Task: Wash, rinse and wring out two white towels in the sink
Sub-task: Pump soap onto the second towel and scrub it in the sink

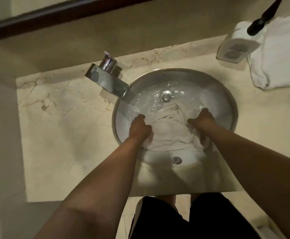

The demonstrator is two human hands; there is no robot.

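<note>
Both grips, left hand (139, 127) and right hand (203, 120), clamp the wet towel (168, 133) in the sink (223, 94); still washing, second towel (282, 54) looks dry.

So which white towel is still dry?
The folded towel on the counter at right, beside the soap bottle; the other towel lies soaked in the sink.

From my head view the room is dim and warm, everything washed in a yellowish cast. The brightest spots are small glints on the faucet (108, 78), the drain (166, 95) and the rippled water in the sink (227, 107). My forearms throw soft, dark shadows over the near edge of the counter (63, 135). The whole picture is soft and smeary, with little fine detail. The wide lens bends the mirror frame (54, 13) at the top, and the corners are darkest.
</note>
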